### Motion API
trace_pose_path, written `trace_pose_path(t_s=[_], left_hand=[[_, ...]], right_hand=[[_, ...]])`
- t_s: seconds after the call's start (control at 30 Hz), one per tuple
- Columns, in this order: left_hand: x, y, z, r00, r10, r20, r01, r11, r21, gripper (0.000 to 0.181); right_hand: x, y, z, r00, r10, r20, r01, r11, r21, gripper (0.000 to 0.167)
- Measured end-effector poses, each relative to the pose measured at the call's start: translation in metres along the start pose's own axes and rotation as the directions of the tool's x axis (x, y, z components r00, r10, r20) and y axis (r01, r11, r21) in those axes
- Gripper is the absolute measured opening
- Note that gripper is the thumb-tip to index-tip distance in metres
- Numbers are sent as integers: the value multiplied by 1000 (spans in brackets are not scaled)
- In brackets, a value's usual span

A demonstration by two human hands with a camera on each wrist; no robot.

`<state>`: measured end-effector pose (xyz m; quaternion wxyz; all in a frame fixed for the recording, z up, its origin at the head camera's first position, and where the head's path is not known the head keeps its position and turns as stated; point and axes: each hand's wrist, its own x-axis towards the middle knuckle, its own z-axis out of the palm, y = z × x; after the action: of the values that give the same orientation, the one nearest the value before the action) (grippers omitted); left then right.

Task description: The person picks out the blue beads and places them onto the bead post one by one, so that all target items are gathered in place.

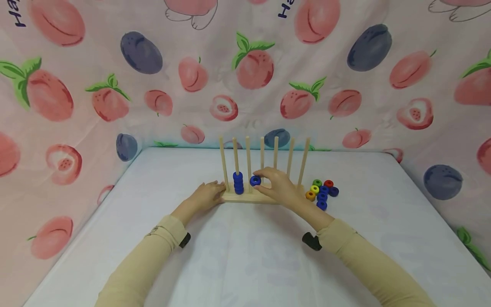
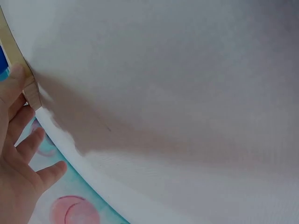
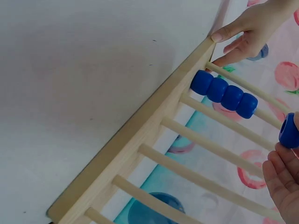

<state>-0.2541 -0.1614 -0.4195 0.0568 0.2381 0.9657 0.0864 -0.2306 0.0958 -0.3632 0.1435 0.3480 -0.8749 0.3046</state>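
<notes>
One blue bead (image 3: 290, 133) is pinched between the thumb and index finger of your right hand (image 1: 279, 186), the gap between those two being no wider than the bead itself. You hold it above the wooden base (image 1: 251, 198), just to the right of the third peg (image 1: 248, 162) in the head view, counting from your left; whether bead and peg touch cannot be told. The bead's hole shows in both the head and right wrist views. Your left hand (image 1: 207, 196) grips the left end of the base, with the thumb on its near edge and a finger behind; the left wrist view shows the outer fingers spread away from the wood.

Seven upright pegs stand in a row along the base. Four stacked blue beads (image 1: 238, 183) are threaded on the second peg, resting at its foot. To the right of the base, loose beads lie clustered on the white table (image 1: 238, 264): a green bead (image 1: 317, 183), a red bead (image 1: 328, 183), a yellow bead (image 1: 314, 189), an orange bead (image 1: 310, 196) and four more blue ones. Behind the table hangs a fruit-printed cloth (image 1: 245, 111).
</notes>
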Motion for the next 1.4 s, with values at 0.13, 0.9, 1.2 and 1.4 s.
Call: trace_pose_path(t_s=[0.13, 0.9, 1.2, 1.4], left_hand=[[-3, -1, 2, 1000, -7, 2, 7, 1000, -14, 51], [-3, -1, 2, 999, -15, 30, 16, 999, -28, 53], [-2, 3, -2, 999, -8, 52, 8, 1000, -1, 56], [-1, 1, 0, 999, -4, 38, 3, 1000, 25, 56]], right_hand=[[8, -6, 2, 1000, 4, -13, -4, 1000, 5, 37], [54, -34, -23, 987, -105, -120, 103, 994, -19, 35], [66, -40, -36, 962, -180, -204, 179, 984, -23, 34], [76, -39, -39, 975, -119, -190, 114, 993, -38, 36]])
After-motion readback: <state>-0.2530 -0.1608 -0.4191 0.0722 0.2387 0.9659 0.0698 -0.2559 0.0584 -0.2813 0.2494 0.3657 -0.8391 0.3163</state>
